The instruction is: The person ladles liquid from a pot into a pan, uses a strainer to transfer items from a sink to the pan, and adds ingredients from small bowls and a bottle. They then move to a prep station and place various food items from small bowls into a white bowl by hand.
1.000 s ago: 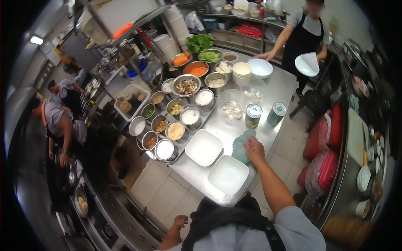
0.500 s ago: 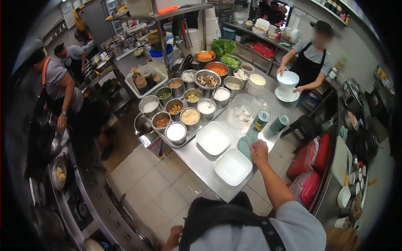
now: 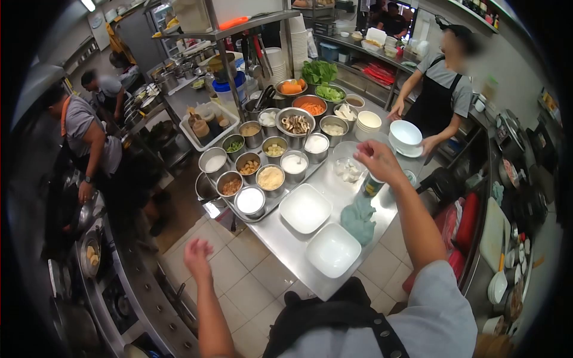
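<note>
My right hand is raised over the far right of the steel table, fingers loosely bent and nothing visible in them. Beneath and beside it are a clear plastic container with white pieces inside and a green-labelled can. A second can is mostly hidden behind my forearm. Nearer me lie a crumpled green cloth and two square white bowls, one far and one near. My left hand hangs empty over the floor left of the table, fingers apart.
Steel tubs of ingredients, such as mushrooms and shredded carrot, crowd the far left of the steel table. Across it, a co-worker holds white bowls. Stoves line the left side.
My right hand has left the green cloth and moved up and away from me, past the cans. My left hand has risen forward into view. The co-worker has lowered the white bowls.
</note>
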{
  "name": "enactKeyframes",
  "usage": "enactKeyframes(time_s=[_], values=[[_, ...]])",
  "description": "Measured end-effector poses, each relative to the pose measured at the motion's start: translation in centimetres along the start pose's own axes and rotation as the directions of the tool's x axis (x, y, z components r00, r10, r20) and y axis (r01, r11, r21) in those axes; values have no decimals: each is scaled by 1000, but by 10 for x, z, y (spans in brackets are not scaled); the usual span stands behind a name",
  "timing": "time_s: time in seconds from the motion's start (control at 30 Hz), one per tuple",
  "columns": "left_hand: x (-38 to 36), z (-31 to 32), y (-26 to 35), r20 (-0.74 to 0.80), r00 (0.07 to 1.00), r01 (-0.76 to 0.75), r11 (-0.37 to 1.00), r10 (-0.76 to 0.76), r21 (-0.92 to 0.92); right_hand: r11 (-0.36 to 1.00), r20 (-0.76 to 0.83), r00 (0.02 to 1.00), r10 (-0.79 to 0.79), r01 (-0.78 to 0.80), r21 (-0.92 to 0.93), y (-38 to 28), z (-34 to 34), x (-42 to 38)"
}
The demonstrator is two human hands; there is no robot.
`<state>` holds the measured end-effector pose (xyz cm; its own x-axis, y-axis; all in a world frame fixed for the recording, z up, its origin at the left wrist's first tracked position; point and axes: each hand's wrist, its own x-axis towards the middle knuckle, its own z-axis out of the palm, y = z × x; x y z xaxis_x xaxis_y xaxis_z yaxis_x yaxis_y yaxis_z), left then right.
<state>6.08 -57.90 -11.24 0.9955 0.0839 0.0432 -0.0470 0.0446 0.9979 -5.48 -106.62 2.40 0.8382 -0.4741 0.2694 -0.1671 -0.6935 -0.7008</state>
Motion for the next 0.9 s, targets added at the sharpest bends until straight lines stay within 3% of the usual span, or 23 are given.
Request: enactKeyframes(time_s=[0.17, 0.23, 0.33, 0.4, 0.43, 0.57, 0.63, 0.77, 0.9], values=[[67, 200, 30, 337, 940, 66, 998, -56, -16, 997, 142, 986, -82, 81, 16, 20, -13, 100], [93, 274, 26, 305, 952, 7, 997, -32, 81, 993, 243, 963, -118, 118, 12, 33, -17, 138], [140, 360, -4, 253, 957, 90, 975, -141, 202, 990, 306, 942, -137, 138, 18, 72, -17, 186], [161, 404, -17, 169, 929, 298, 937, -328, 182, 990, 334, 932, -138, 116, 85, 93, -20, 209], [167, 417, -23, 155, 930, 304, 935, -333, 185, 989, 345, 928, -142, 117, 92, 103, -21, 218], [191, 452, -45, 61, 946, 285, 905, -319, 314, 987, 398, 903, -162, 137, 89, 138, -21, 255], [192, 446, -51, -43, 970, 239, 907, -239, 346, 977, 422, 886, -191, 132, 165, 153, -11, 266], [179, 410, -17, -154, 976, 185, 955, -152, 234, 940, 448, 850, -278, 144, 310, 163, 23, 289], [151, 358, -2, -265, 950, 262, 882, -165, 392, 910, 453, 789, -415, 352, 221, 139, 106, 304]])
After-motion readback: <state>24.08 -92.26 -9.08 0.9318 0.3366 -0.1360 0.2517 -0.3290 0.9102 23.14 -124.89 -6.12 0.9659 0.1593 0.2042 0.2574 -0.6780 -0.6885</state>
